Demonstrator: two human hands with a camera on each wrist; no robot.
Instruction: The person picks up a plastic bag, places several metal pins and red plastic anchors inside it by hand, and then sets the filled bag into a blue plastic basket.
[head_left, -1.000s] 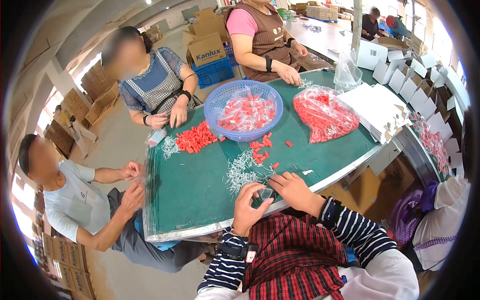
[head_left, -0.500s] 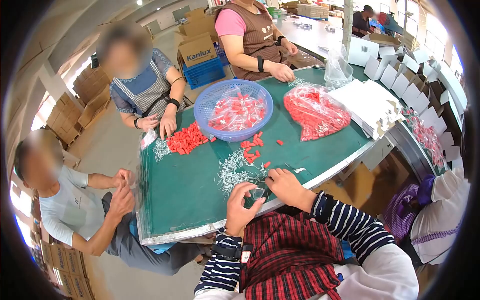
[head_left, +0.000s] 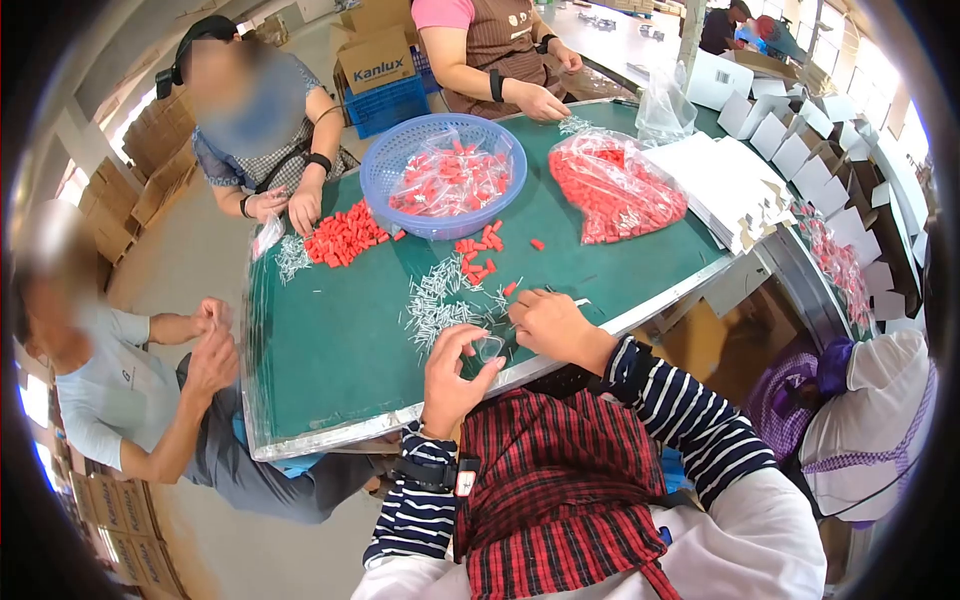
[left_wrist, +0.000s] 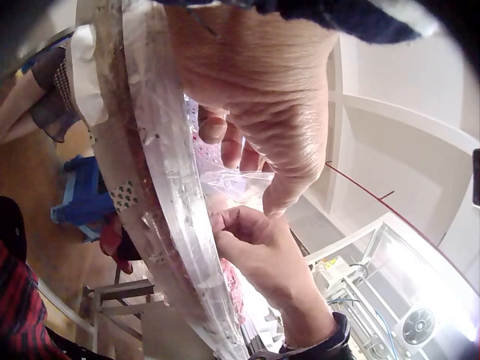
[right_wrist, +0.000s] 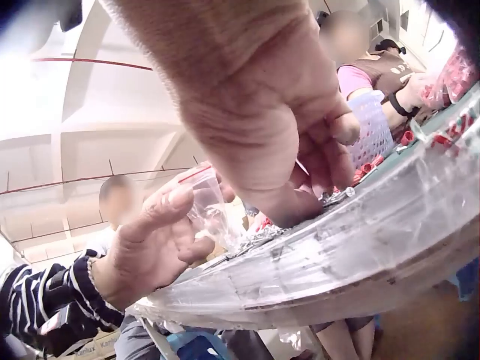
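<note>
My left hand [head_left: 455, 380] pinches a small clear bag [head_left: 490, 348] between thumb and fingers at the near table edge. In the right wrist view the bag [right_wrist: 210, 199] has a red line along its top and hangs from the left hand [right_wrist: 154, 240]. Just right of it, my right hand [head_left: 555, 325] is low at the table, fingers curled round a few metal screws [right_wrist: 339, 196] that show at the fingertips. A pile of screws [head_left: 435, 305] lies beyond the left hand, with loose red plugs [head_left: 480, 262] behind it.
A blue basket [head_left: 375, 195] of filled bags stands mid-table, beside a large bag of red plugs [head_left: 615, 190]. White cartons [head_left: 720, 185] are stacked at the right. Several people sit around the green table [head_left: 350, 370], one with another plug pile [head_left: 345, 235].
The head view has shifted, so the table and both hands appear further left and higher. Both hands keep nearly the same place at the table edge, the left still with the bag.
</note>
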